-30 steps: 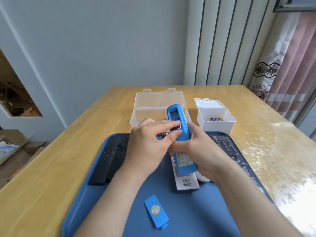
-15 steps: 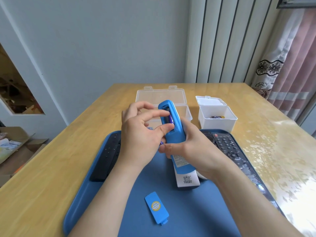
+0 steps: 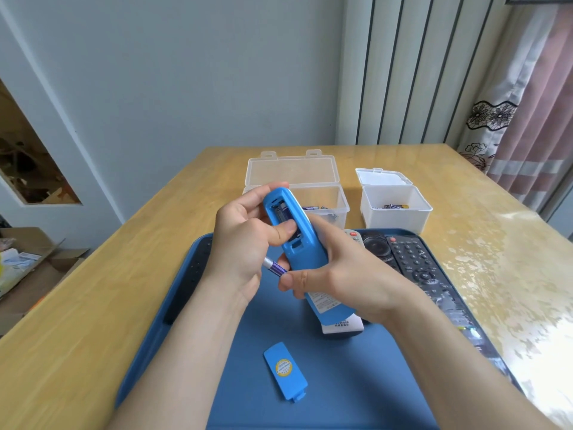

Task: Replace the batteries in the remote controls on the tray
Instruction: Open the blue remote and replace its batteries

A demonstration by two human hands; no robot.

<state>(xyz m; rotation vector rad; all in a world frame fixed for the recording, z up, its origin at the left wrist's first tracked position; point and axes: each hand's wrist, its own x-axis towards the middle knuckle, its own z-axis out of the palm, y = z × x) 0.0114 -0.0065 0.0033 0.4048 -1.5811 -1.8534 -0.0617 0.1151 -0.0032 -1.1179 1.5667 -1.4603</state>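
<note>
Now you are palming a just-pulled purple cylindrical battery (image 3: 275,266) in your left hand (image 3: 242,240), thumbing the second battery (image 3: 283,214) inside the bright blue plastic remote control (image 3: 304,254) your right hand (image 3: 344,274) is gripping above the dark blue tray (image 3: 341,383): removal seemingly half done.

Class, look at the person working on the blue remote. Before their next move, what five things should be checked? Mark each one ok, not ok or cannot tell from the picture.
1. Blue remote held firmly: ok, the right hand grips its lower half.
2. Battery compartment open and facing the person: ok.
3. Cover in easy reach: ok, it lies on the tray in front of the person.
4. Loose battery secure: ok, the left hand holds it in its lower fingers while the thumb presses into the compartment.
5. Batteries in the compartment seated the right way round: cannot tell, the thumb hides them.
</note>
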